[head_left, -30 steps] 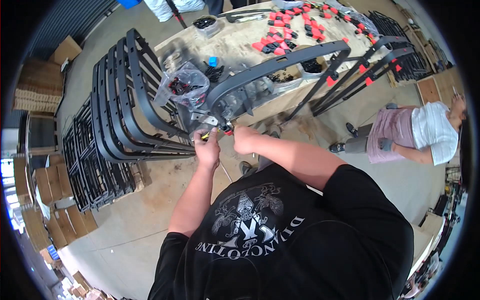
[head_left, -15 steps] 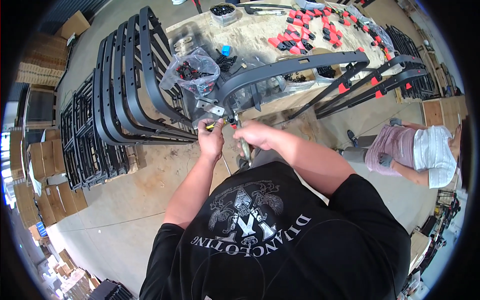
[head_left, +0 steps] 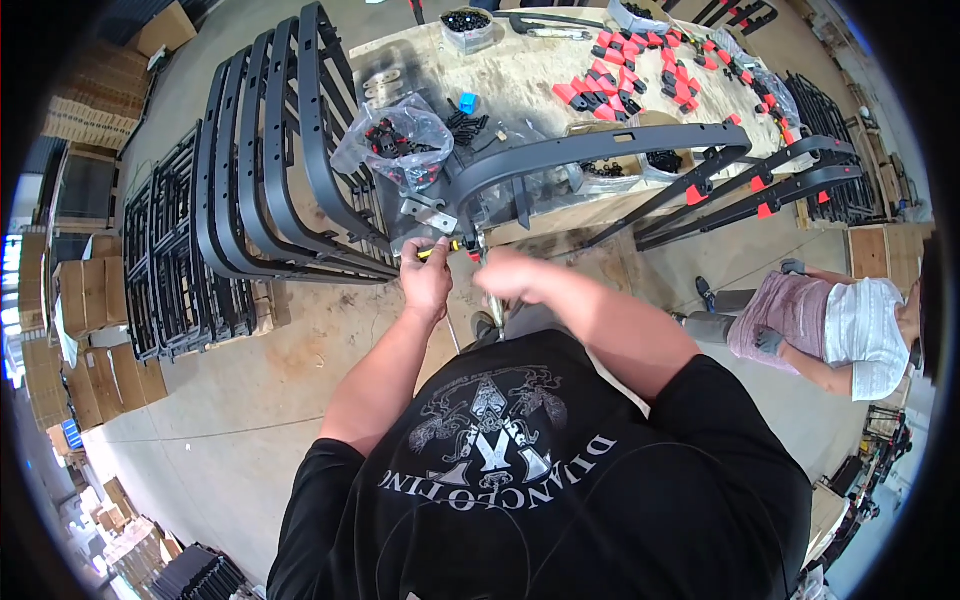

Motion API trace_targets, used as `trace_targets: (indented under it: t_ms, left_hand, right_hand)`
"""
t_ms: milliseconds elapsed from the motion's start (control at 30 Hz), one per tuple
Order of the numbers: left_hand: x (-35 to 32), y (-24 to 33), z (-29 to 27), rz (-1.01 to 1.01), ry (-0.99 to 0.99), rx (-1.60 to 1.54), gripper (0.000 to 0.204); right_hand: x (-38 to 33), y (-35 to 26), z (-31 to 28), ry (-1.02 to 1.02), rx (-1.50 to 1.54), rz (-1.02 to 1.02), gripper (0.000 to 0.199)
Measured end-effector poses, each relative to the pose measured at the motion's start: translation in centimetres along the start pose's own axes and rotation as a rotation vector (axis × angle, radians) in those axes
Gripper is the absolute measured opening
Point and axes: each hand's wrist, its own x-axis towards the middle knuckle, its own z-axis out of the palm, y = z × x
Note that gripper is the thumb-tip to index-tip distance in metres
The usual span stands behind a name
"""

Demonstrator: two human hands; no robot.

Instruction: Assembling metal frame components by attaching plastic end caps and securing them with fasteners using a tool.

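My left hand is closed around a tool with a yellow-and-black handle, pointing toward the near end of a dark grey bent metal frame. A red end piece shows at that end, between my hands. My right hand grips a long silver tool, perhaps a ratchet wrench; its upper end reaches the same frame end. My fingers partly cover both tools, so the exact contact is hidden. Just beyond my left hand lies a flat metal bracket on the bench.
Bent metal frames stand in a row at the left. The wooden bench bears a plastic bag of parts, a blue block, tubs of black fasteners and red-and-black pieces. A co-worker stands at the right.
The view has shifted slightly, so the bench and frames sit a little to the right. Both hands stay at the frame end with their tools; my right hand has turned slightly.
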Motion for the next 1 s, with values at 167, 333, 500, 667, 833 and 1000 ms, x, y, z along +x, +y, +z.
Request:
trace_targets:
  t_ms: [167, 333, 500, 667, 833, 1000]
  left_hand:
    - [-0.3, 0.2, 1.0, 0.045, -0.031, -0.044, 0.018]
    - [-0.3, -0.2, -0.3, 0.024, 0.028, -0.031, 0.018]
    - [0.1, 0.3, 1.8, 0.02, -0.033, -0.012, 0.019]
    - [-0.1, -0.3, 0.3, 0.045, 0.038, -0.039, 0.019]
    - [-0.4, 0.5, 1.0, -0.009, -0.009, -0.015, 0.019]
    - [-0.4, -0.5, -0.1, 0.017, 0.026, -0.035, 0.02]
  right_hand:
    - [1.8, 3.1, 0.0, 0.117, -0.191, -0.3, 0.034]
    - [-1.0, -0.2, -0.1, -0.104, 0.292, -0.021, 0.024]
    - [4.5, 6.0, 0.9, 0.443, -0.482, -0.396, 0.025]
    - [-1.6, -0.2, -0.7, -0.151, 0.454, 0.007, 0.026]
    - [2.1, 3.0, 0.8, 0.327, -0.476, -0.161, 0.038]
    - [-3.4, -1.4, -1.2, -0.133, 0.533, 0.087, 0.04]
